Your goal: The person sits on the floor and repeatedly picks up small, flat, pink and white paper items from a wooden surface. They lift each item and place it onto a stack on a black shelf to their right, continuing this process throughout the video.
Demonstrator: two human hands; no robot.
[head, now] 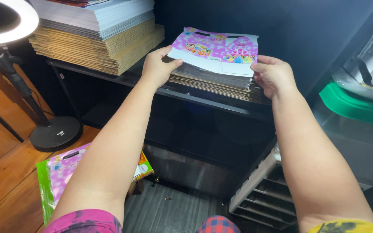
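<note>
One flat pink printed cardboard box blank (pixel 214 51) is held between two hands over a black shelf (pixel 203 97). It lies on top of one stack of similar flat blanks (pixel 214 82), directly between the hands and a little beyond them. The left hand (pixel 157 68) pinches the blank's near left corner, thumb on top and fingers curled under. The right hand (pixel 273 76) grips the right edge, thumb over the white margin, fingers tucked beneath; how tightly they close underneath cannot be told. Both forearms are stretched straight forward from the body, roughly parallel, wrists slightly raised.

Beyond and to the left of the left hand stand two stacks, one upon the other: white sheets (pixel 100 15) on brown corrugated cardboard (pixel 104 45). Below the left forearm lies one pile of pink and green printed sheets (pixel 57 172) on the wooden floor (pixel 5 177), beside one ring light stand with a round black base (pixel 56 133). Below the right forearm sits one grey slotted rack (pixel 264 190); to the right of that hand, one green plastic lid (pixel 355 105).
</note>
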